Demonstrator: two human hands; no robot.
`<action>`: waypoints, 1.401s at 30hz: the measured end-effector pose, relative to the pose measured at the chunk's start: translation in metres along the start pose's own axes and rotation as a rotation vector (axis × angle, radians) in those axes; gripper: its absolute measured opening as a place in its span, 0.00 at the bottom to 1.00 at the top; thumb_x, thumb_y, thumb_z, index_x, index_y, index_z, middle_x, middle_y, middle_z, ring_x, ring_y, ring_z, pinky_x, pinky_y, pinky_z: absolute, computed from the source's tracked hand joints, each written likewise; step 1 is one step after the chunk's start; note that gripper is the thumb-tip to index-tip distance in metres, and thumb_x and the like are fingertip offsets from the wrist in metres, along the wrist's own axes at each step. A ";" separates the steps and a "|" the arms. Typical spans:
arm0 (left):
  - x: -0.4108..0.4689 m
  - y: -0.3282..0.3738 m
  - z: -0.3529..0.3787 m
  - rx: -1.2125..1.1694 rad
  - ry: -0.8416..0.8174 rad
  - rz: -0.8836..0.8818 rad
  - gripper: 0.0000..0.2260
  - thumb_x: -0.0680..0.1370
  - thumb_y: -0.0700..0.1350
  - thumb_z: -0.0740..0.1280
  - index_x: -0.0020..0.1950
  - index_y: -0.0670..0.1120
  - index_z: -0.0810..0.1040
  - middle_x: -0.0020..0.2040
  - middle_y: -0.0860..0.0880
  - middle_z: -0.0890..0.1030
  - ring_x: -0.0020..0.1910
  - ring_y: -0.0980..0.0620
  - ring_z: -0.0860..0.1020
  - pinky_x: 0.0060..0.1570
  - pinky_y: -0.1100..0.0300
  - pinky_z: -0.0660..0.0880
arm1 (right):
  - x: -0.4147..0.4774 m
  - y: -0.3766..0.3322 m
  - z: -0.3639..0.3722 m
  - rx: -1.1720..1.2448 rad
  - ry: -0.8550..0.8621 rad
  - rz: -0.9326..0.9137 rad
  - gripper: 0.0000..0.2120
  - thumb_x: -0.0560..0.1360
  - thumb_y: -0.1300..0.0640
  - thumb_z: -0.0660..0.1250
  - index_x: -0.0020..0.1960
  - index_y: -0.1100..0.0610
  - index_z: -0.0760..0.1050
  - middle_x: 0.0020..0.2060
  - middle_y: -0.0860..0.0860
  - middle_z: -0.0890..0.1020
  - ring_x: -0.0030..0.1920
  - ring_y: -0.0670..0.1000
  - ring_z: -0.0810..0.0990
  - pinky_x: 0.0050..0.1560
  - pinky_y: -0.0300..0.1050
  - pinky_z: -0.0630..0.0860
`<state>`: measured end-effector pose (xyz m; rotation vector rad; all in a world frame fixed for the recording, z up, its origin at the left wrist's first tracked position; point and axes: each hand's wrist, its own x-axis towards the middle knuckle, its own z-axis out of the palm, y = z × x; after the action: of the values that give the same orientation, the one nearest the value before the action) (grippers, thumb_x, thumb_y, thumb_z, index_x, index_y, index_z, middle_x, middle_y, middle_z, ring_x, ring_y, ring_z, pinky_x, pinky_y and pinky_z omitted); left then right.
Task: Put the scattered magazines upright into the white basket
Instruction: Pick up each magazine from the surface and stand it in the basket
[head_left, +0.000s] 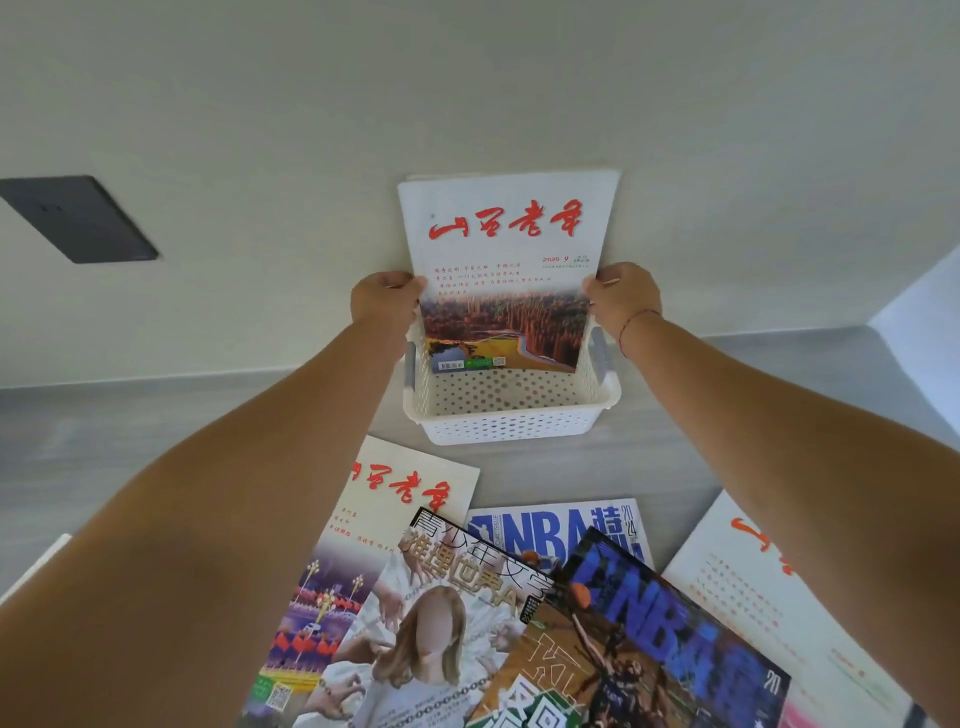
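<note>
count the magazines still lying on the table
5: red-title magazine at left, girl-cover magazine, white NBA magazine, blue NBA magazine, white magazine at right. Overlaps may hide more.

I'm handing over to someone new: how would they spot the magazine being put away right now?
Find the white basket against the wall beyond the scattered pile. The magazine stands upright in it, held at its edges by the left hand and right hand. Alone among the white, red-titled ones, it shows an autumn landscape.
</note>
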<state>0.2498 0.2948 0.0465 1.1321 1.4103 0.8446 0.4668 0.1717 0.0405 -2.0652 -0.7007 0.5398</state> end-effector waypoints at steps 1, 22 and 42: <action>0.000 0.001 0.000 0.011 0.004 0.001 0.04 0.73 0.43 0.72 0.40 0.49 0.78 0.38 0.51 0.80 0.45 0.48 0.81 0.41 0.55 0.77 | 0.000 -0.002 0.001 -0.001 -0.003 -0.005 0.11 0.75 0.54 0.64 0.49 0.61 0.78 0.48 0.61 0.83 0.48 0.62 0.82 0.54 0.58 0.78; -0.004 -0.003 0.000 -0.042 0.018 -0.044 0.04 0.70 0.45 0.74 0.37 0.50 0.80 0.35 0.50 0.83 0.38 0.50 0.82 0.49 0.54 0.81 | 0.009 -0.003 -0.011 0.083 -0.050 0.064 0.20 0.78 0.49 0.58 0.50 0.66 0.78 0.47 0.62 0.84 0.45 0.58 0.84 0.54 0.55 0.79; -0.106 -0.055 -0.034 0.240 0.148 0.220 0.14 0.74 0.50 0.68 0.57 0.46 0.77 0.54 0.50 0.81 0.51 0.53 0.77 0.52 0.59 0.72 | -0.107 0.072 -0.049 -0.075 -0.059 -0.118 0.15 0.77 0.51 0.60 0.60 0.58 0.73 0.56 0.52 0.76 0.55 0.50 0.74 0.55 0.41 0.67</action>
<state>0.2023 0.1807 0.0321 1.4524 1.5598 0.9473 0.4362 0.0386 0.0188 -2.0686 -0.8832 0.5158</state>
